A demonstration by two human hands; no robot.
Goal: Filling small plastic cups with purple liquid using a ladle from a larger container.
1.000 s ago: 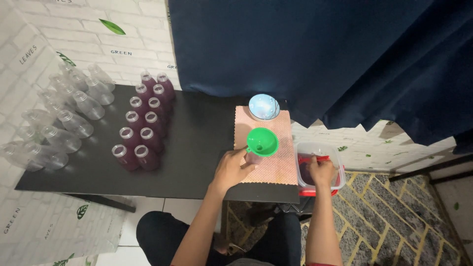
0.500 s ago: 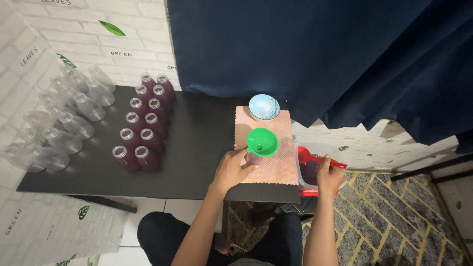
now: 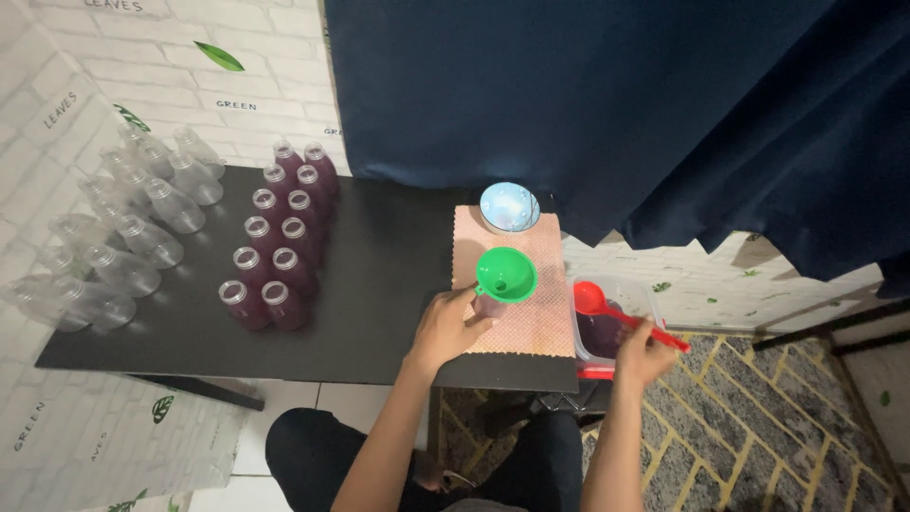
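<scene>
The right hand [image 3: 645, 353], which a second earlier had been down in the tub [image 3: 614, 325] beside the desk [image 3: 379, 275], had lifted out gripping a red ladle [image 3: 616, 313], while the left hand [image 3: 445, 327] kept holding the bottle [image 3: 490, 305] under the green funnel [image 3: 505, 274].

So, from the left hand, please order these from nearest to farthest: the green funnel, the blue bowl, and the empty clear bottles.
Measured from the left hand:
1. Green funnel: just beside the fingers, on the pink cloth.
2. Blue bowl: farther back on the cloth, near the curtain.
3. Empty clear bottles: far left end of the black table.
</scene>
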